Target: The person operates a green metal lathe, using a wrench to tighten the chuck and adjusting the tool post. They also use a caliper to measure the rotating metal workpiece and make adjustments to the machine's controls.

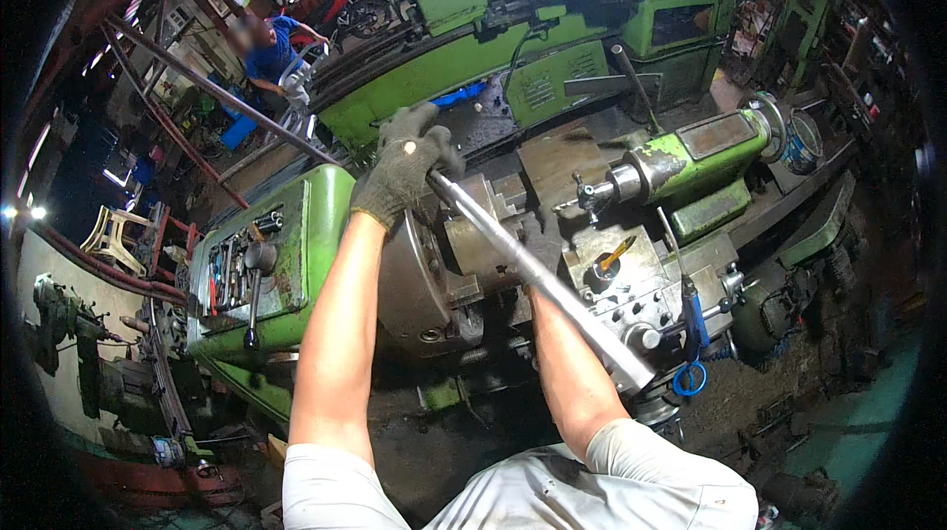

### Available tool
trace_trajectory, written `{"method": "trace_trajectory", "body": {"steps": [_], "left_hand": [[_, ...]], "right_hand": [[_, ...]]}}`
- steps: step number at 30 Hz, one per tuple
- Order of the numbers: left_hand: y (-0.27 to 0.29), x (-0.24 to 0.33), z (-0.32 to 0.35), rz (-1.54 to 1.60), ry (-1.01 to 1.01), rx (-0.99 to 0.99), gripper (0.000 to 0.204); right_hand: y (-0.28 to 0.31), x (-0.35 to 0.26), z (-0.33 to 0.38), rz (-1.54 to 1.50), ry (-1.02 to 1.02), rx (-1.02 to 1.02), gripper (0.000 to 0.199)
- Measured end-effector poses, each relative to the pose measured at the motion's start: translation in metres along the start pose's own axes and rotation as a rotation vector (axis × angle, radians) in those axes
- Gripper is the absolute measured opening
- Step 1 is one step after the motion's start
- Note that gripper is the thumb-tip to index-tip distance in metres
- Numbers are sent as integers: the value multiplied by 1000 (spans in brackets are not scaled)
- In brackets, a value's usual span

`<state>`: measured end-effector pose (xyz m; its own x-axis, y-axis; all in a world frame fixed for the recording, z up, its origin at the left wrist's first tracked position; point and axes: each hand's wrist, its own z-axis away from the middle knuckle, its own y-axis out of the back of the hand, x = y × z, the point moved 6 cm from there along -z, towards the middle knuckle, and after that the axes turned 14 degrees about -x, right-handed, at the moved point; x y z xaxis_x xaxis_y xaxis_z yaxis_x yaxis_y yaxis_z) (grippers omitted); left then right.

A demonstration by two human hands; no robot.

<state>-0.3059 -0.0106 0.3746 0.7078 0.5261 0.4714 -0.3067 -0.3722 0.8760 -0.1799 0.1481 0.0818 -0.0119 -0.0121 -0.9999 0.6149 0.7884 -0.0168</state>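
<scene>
My left hand [402,171], in a grey knit glove, is shut on the upper end of a long steel bar [552,293]. The bar slants down to the right across the lathe chuck [434,278] and ends near the carriage. My right forearm rises from the lower edge and passes behind the bar beside the chuck. The right hand itself is hidden there, so its grip cannot be seen.
The green headstock [296,234] with levers stands at left and the tailstock [695,155] at right. The tool post [617,268] holds a yellow-tipped piece, with a blue-handled tool [693,328] beside it. A second green lathe [473,46] stands behind. A person in a blue shirt [268,48] works far left.
</scene>
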Motion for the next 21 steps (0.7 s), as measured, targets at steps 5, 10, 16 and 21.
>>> {"method": "trace_trajectory", "body": {"steps": [5,10,16,21], "left_hand": [[17,17,30,-289,389,98,97],[-3,42,40,-146,418,-127,84],[-11,21,54,-542,-257,3,48],[-19,-5,53,-740,-105,227,44]], "right_hand": [[9,-22,38,37,-153,181,54],[15,-59,77,105,-155,244,51],[31,-110,122,-78,-110,-14,53],[41,-130,160,-196,-95,-445,36]]}}
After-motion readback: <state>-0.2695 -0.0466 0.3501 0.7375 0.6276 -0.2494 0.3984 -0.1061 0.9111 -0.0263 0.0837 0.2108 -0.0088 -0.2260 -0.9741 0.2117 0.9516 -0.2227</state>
